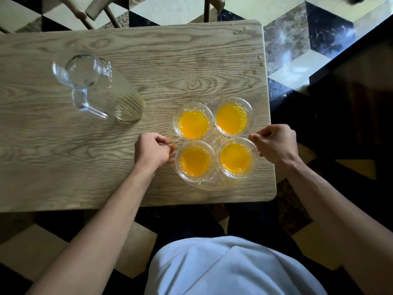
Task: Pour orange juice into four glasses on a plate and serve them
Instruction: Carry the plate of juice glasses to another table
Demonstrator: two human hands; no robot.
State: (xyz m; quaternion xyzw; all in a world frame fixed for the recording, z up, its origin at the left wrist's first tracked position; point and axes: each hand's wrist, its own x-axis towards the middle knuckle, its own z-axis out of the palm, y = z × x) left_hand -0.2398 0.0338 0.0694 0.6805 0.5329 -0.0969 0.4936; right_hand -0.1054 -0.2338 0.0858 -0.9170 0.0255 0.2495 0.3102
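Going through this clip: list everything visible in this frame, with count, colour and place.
glasses: four, clear, filled with orange juice, two by two on the plate.
plate: one, clear patterned glass, near right part of the table.
pitcher: one, clear, looks empty, far left of the table, handle toward the person.
juice drops: several, orange-tinted, along the table's far right edge.
table: one, light wood grain.
chair: one, pale wood, beyond the table.
floor: black, cream and marbled tiles.
left hand: curled at the plate's left rim.
right hand: curled at the plate's right rim.
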